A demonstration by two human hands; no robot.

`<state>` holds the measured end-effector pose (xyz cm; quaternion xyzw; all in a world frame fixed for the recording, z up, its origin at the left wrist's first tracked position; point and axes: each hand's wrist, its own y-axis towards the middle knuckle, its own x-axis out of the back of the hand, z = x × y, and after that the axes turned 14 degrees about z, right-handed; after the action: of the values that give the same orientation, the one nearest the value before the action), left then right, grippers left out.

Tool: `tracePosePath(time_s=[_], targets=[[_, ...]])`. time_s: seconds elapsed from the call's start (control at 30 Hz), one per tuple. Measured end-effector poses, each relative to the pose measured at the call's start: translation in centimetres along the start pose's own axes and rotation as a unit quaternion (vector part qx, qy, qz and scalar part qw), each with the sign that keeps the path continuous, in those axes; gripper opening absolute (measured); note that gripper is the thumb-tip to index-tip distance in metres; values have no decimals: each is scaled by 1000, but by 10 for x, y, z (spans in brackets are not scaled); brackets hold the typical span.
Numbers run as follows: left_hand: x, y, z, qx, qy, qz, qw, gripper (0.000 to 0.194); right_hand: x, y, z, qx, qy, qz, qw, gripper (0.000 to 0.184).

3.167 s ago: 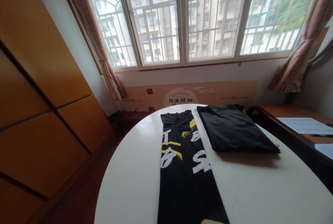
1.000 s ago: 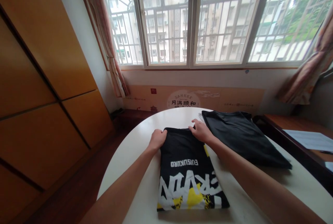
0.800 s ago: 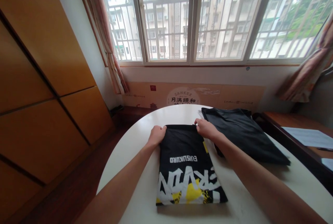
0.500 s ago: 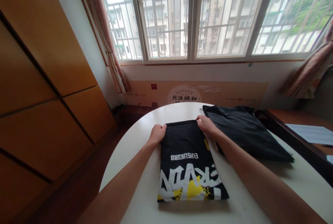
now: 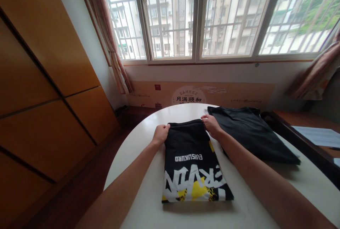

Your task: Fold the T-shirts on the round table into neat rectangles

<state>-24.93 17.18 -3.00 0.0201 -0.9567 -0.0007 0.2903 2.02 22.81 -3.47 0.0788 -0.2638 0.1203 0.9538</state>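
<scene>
In front of me on the round white table (image 5: 143,172) lies a folded black T-shirt (image 5: 186,144), with white lettering and yellow patches printed on it. Its far left corner is pinched in my left hand (image 5: 160,134), fingers closed. My right hand (image 5: 211,125) closes on the far right corner. Between the two hands the far edge sags slightly. To the right, a second black garment (image 5: 252,133) rests flat on the table, partly behind my right forearm.
A wooden side table (image 5: 300,119) with paper sheets (image 5: 316,135) stands at the right. Orange-brown cabinet panels (image 5: 39,80) fill the left. Beyond the table are a printed wall banner (image 5: 249,92), a barred window (image 5: 172,27) and tied curtains (image 5: 117,69).
Both hands have shifted slightly upward in the view, still holding the T-shirt corners. Its far edge, straight before, now dips a little in the middle.
</scene>
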Motion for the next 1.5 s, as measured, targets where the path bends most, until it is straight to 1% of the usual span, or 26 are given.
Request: tracePosePath(time_s=[0.1,0.17,0.23,0.27,0.3,0.33,0.37,0.43,0.47,0.5,0.57,0.63,0.7,0.77,0.83,0.9,0.97,1.07,1.17,1.23,1.27,1.3,1.37,1.43,1.47,1.5], targets=[[0,2,1,28,-61,-14,998,14,1,-1,3,-21,-23,-49,998,46],[0,-2,-5,24,-36,-38,998,23,2,-4,9,-17,-61,-77,995,51],[-2,-13,-16,-43,63,-48,996,27,-2,-10,18,9,-106,-77,991,53],[-5,-21,-22,-89,120,-35,988,28,-7,-13,22,30,-129,-61,989,53],[-10,-30,-28,-132,173,-8,976,30,-14,-18,26,52,-149,-37,987,53],[-16,-39,-33,-162,220,29,962,33,-23,-22,28,73,-169,-5,983,53],[-23,-48,-35,-176,260,73,947,38,-31,-26,30,89,-190,35,977,53],[-38,-63,-36,-167,324,142,920,54,-47,-33,28,103,-232,108,961,53],[-45,-68,-35,-151,350,161,910,62,-51,-35,26,101,-255,136,952,54],[-50,-71,-33,-130,371,169,904,69,-54,-37,23,95,-277,156,943,55],[-55,-70,-28,-82,395,163,900,77,-52,-38,17,76,-313,166,932,59],[-52,-63,-25,-37,405,141,903,80,-46,-38,16,56,-335,156,928,63],[-45,-54,-23,-9,411,120,904,78,-41,-43,23,45,-352,136,925,64],[-36,-46,-20,4,414,108,904,74,-43,-56,35,70,-368,129,918,65],[-29,-40,-16,5,418,111,902,69,-51,-79,51,130,-362,164,908,68],[-23,-34,-10,-12,421,119,899,65,-61,-108,64,191,-324,238,895,73],[-18,-30,-6,-26,418,121,900,62,-68,-139,73,227,-295,292,881,75],[-14,-26,-4,-24,409,111,905,61,-68,-180,79,259,-268,341,863,73],[-12,-27,-8,-16,412,105,905,62,-64,-205,80,309,-233,380,840,76],[-12,-30,-12,-8,414,103,904,62,-63,-212,82,346,-213,408,818,71],[-13,-32,-14,-4,416,101,904,62,-63,-213,84,354,-207,411,814,67],[-13,-34,-16,0,419,96,903,61,-64,-212,87,354,-205,405,818,63],[-14,-37,-18,6,434,81,897,61,-67,-208,93,332,-208,372,841,60],[-15,-37,-20,-6,452,68,889,61,-75,-204,95,318,-220,344,856,67],[-16,-36,-20,-23,456,71,887,61,-81,-203,93,326,-227,343,851,71],[-16,-35,-20,-43,453,86,887,62,-88,-203,90,341,-235,349,840,73]])
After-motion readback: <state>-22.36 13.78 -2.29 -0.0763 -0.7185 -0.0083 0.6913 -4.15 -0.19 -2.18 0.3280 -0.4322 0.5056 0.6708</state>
